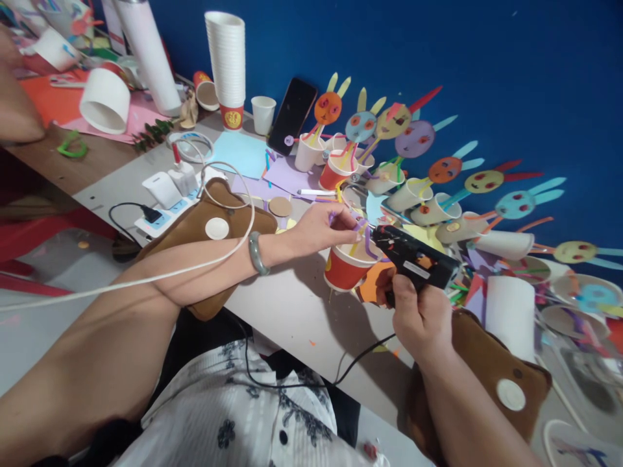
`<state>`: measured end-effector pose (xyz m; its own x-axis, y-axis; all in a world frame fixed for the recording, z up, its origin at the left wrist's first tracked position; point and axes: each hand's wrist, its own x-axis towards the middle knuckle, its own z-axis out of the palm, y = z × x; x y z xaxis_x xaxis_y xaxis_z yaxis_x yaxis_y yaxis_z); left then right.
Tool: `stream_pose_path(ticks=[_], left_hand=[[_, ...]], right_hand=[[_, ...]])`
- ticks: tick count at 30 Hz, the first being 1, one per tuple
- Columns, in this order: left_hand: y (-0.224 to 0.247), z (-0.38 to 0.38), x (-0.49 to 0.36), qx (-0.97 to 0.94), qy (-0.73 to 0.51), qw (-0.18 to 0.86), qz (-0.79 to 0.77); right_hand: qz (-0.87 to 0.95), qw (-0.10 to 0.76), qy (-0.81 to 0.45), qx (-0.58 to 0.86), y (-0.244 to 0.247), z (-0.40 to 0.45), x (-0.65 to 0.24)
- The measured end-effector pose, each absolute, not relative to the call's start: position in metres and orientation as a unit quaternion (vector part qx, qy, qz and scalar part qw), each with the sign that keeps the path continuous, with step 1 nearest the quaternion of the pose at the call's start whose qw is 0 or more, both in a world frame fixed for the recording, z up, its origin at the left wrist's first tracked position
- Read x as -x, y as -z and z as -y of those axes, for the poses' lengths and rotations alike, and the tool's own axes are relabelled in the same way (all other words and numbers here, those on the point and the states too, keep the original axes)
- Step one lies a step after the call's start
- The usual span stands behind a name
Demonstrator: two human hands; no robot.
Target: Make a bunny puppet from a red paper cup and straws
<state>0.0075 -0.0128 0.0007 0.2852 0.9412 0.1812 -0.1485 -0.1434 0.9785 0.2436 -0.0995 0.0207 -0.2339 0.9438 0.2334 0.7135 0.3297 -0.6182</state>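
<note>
My right hand (421,318) is wrapped around the grip of a black hot glue gun (418,256), whose nozzle points left. Just ahead of the nozzle, my left hand (326,227) pinches a thin purple strip (370,246) between thumb and fingertips. The strip bends down over the rim of a red and white paper cup (343,275). A yellow strip (356,246) also rises from the cup. The exact contact between nozzle and strip is too small to make out. An orange paper piece (377,285) lies behind the cup, partly covered by my right hand.
Paper-cup rabbits with round faces, such as an orange one (328,107), line the blue wall (389,39). A tall cup stack (226,65) and a phone (293,115) stand behind. A power strip (170,214), a white cable (121,285) and brown cushions (481,370) lie nearby.
</note>
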Motion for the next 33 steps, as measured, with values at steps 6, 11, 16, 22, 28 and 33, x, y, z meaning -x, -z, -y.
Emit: stream_pose_path(ticks=[6,11,16,22,28,33], left_hand=[[-0.001,0.013,-0.006,-0.581,-0.487,0.558,-0.336],[0.002,0.012,-0.007,-0.576,-0.491,0.566,-0.327],[0.002,0.013,-0.007,-0.567,-0.493,0.570,-0.333],[0.000,0.012,-0.007,-0.567,-0.494,0.570,-0.331],[-0.004,0.011,-0.003,-0.554,-0.501,0.563,-0.354],[-0.002,0.010,-0.004,-0.538,-0.511,0.562,-0.366]], right_hand=[[0.770,0.296,-0.192,0.532,-0.024,0.098,-0.241],[0.770,0.298,-0.200,0.527,-0.025,0.099,-0.241],[0.761,0.302,-0.205,0.536,-0.024,0.099,-0.242],[0.677,0.377,-0.355,0.523,-0.020,0.095,-0.239],[0.527,0.449,-0.538,0.481,-0.033,0.087,-0.238],[0.562,0.420,-0.534,0.472,-0.032,0.079,-0.249]])
